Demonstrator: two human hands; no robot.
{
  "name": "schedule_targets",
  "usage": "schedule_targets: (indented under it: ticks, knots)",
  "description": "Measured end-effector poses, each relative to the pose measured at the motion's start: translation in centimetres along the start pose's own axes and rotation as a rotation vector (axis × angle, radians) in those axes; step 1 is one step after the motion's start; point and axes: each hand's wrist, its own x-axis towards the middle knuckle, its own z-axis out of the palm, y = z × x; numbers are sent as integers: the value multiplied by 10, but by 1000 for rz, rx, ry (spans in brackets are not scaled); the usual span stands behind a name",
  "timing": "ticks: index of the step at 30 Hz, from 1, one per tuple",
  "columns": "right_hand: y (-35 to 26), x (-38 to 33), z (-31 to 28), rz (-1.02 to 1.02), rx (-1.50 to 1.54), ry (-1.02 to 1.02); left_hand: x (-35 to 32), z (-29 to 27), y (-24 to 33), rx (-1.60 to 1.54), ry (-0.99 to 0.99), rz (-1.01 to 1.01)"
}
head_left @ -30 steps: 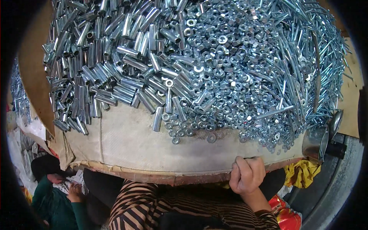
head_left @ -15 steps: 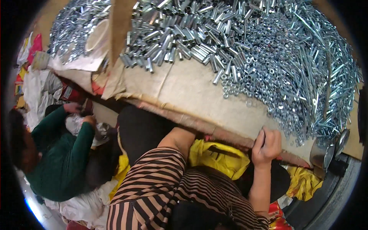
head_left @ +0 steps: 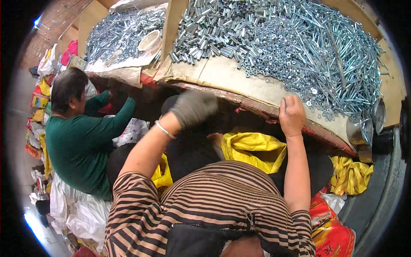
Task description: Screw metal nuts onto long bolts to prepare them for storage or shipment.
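My left hand [head_left: 197,109], in a grey glove, is smeared by motion in front of the worktable's near edge; its fingers cannot be made out. Bare and closed, my right hand [head_left: 293,112] rests at the edge of the pale cardboard-covered tabletop [head_left: 222,70]. Whatever it holds, if anything, is hidden. Beyond it spreads a heap of small nuts and washers [head_left: 284,64]. Short metal sleeves [head_left: 209,40] lie to the left of these, and long thin bolts [head_left: 357,73] are piled on the right. An open yellow sack [head_left: 265,145] sits below the edge, between my arms.
Two metal scoops [head_left: 359,128] stand at the table's right corner. A wooden divider [head_left: 171,25] parts off another hardware pile [head_left: 124,36] with a round lid-like dish [head_left: 150,40]. A co-worker in a green top [head_left: 81,141] sits at left. A crumpled yellow bag [head_left: 351,173] lies at right.
My left hand has come up into view, gloved and moving, where before it was hidden under the table edge. My right hand stays closed at the edge. The view has shifted, showing more on the left.
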Motion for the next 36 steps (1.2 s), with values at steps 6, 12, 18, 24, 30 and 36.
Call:
schedule_targets:
  ticks: [6, 12, 18, 24, 30, 36]
  knots:
    - [-3, 1, 6, -18, 3, 6, 47, -42, -86, 27, 442, -607]
    - [-7, -3, 4, -29, 4, -4, 97, -31, -81, 145, 313, -653]
    - [-7, -2, 7, -50, 11, -19, 108, -37, -80, 318, 238, -559]
    - [3, -8, -1, -27, -21, 36, 114, -32, -65, 320, -24, -504]
    - [-1, 0, 15, -27, 16, 26, 106, -36, -131, 308, 180, -551]
    - [5, -3, 7, 41, -13, 49, 76, -1, 12, -1753, 225, -216]
